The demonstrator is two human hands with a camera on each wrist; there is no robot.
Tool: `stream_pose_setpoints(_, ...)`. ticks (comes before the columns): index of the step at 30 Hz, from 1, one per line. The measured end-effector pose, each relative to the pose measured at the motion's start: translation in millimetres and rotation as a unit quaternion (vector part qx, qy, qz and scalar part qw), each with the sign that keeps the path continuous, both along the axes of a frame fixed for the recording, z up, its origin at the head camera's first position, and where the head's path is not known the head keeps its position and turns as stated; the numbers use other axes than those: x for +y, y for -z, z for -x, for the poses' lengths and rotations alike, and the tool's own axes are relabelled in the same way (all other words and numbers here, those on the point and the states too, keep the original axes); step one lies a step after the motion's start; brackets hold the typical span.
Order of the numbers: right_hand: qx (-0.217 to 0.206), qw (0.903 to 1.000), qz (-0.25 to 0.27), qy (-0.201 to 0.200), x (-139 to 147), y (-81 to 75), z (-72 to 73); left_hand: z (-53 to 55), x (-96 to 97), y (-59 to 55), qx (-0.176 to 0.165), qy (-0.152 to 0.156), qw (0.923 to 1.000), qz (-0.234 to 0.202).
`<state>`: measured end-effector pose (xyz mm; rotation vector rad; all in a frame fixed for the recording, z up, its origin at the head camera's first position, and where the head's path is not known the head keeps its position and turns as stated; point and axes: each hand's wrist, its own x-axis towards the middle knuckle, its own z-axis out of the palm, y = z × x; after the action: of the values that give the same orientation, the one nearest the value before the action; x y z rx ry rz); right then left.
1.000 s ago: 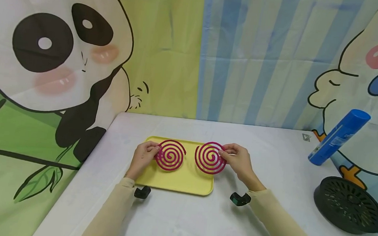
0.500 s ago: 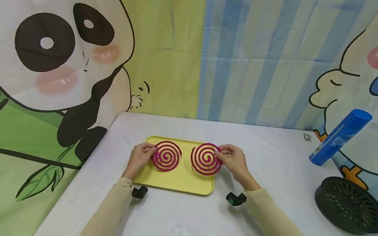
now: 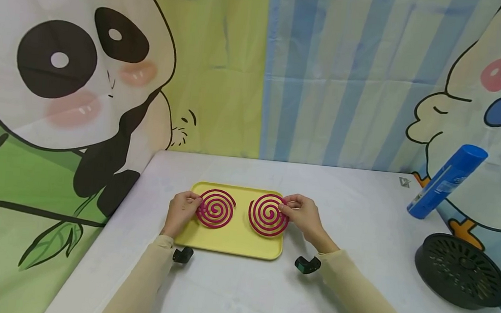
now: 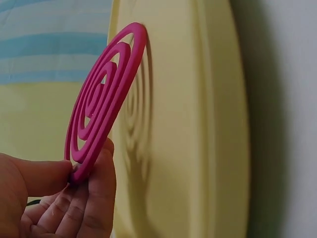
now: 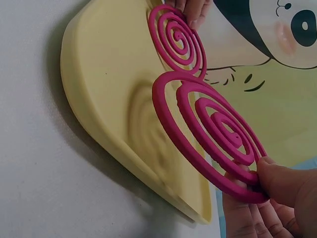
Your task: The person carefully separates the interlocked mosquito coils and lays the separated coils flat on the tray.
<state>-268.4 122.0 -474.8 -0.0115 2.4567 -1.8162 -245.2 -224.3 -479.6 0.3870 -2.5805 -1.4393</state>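
Observation:
Two magenta mosquito coils are held side by side over a yellow tray (image 3: 234, 244). My left hand (image 3: 181, 213) pinches the left coil (image 3: 215, 209) at its outer edge, thumb on top and fingers underneath. In the left wrist view that coil (image 4: 106, 94) is tilted and casts a spiral shadow on the tray. The right coil (image 3: 268, 216) is pinched at its right edge by my right hand (image 3: 305, 215). Seen from the right wrist, this coil (image 5: 208, 134) hangs above the tray floor, its shadow below it. A gap separates the two coils in the head view.
At the right stands a blue spray can (image 3: 447, 182), near the table's back right corner. In front of it lies a round black slotted container (image 3: 462, 272). The white table (image 3: 238, 294) meets a cartoon-printed curtain (image 3: 351, 76) at the back.
Both hands have moved slightly left and toward the near side, carrying the coils with them. The grip on each coil is unchanged.

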Motion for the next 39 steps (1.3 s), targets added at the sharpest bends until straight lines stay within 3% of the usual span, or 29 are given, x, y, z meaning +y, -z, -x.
stream_pose_setpoints(12, -0.002, 0.9996, -0.026, -0.013, -11.3, 7.7, 2.4, -1.7, -3.0, -1.6, -0.006, 0.001, 0.9976, 0.069)
stream_pose_setpoints(21, -0.018, 0.9990, -0.021, -0.034, -20.5, 7.9, -1.4, -3.9, -9.9, -2.8, -0.021, 0.005, 0.9911, 0.132)
stream_pose_setpoints(29, -0.019, 0.9986, -0.042, -0.024, -23.8, 5.9, -2.3, -1.7, -9.9, -2.8, -0.026, 0.019, 0.9863, 0.162)
stream_pose_setpoints(39, 0.009, 0.9972, -0.073, -0.010, -27.0, 3.7, -2.7, -1.3, -7.1, -4.0, -0.028, 0.028, 0.9799, 0.196)
